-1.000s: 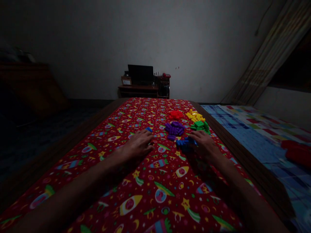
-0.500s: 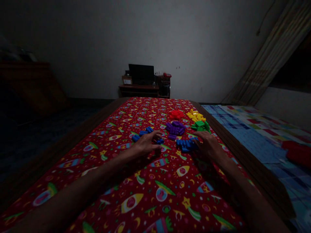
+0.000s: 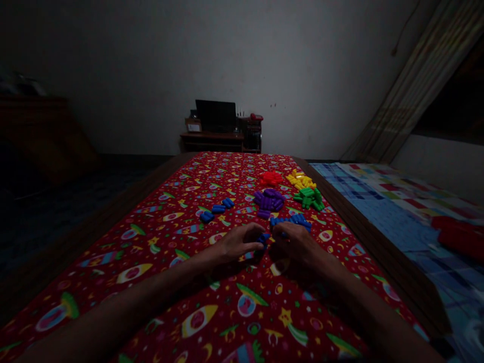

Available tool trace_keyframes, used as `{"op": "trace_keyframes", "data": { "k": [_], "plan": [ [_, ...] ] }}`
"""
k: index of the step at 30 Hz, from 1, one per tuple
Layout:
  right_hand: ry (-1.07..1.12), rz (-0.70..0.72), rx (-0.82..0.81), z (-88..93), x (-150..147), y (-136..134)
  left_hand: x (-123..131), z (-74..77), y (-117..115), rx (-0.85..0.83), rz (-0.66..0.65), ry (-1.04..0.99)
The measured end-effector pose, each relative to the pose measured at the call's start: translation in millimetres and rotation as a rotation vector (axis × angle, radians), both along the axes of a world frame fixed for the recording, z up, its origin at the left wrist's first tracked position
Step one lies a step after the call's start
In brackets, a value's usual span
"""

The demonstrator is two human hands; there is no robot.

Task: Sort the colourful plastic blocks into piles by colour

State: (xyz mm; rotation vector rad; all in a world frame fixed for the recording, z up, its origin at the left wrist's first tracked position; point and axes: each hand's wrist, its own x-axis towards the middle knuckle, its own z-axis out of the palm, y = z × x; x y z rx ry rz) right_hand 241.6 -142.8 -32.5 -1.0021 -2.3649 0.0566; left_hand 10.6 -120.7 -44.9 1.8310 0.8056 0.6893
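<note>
My left hand (image 3: 242, 241) is over the cloth with thumb and fingers curved round a few small blue tube-shaped pieces (image 3: 263, 239) at its fingertips. Close on its right, my right hand (image 3: 294, 241) has its fingers curled down; what they hold, if anything, is hard to make out. Just beyond the right hand lies a row of blue pieces (image 3: 298, 220), partly covered by it. More loose blue pieces (image 3: 218, 208) lie farther out, to the left.
Piles of purple (image 3: 269, 200), red (image 3: 271, 178), yellow (image 3: 300, 179) and green pieces (image 3: 309, 198) lie beyond the hands. The red patterned cloth (image 3: 151, 282) covers a long table. A bed (image 3: 348, 191) stands at the right, a desk with a monitor (image 3: 216, 116) at the far wall.
My left hand has come nearer and right, and the blue pieces by its fingertips have moved with it. My right hand has moved left off the blue row, its fingers now curled.
</note>
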Motion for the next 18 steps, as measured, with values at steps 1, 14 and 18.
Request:
{"op": "trace_keyframes", "data": {
  "k": [1,14,18],
  "plan": [
    [0.035,-0.008,-0.008,3.6,2.5,0.5,-1.8,2.2,0.9,0.039,0.013,0.022],
    [-0.052,-0.069,0.012,-6.9,-1.1,0.4,-27.8,12.7,13.4,0.423,0.148,0.310],
    [0.053,-0.316,0.136,-2.1,26.7,19.1,-72.1,29.3,42.4,0.696,0.299,0.542]
  ]
}}
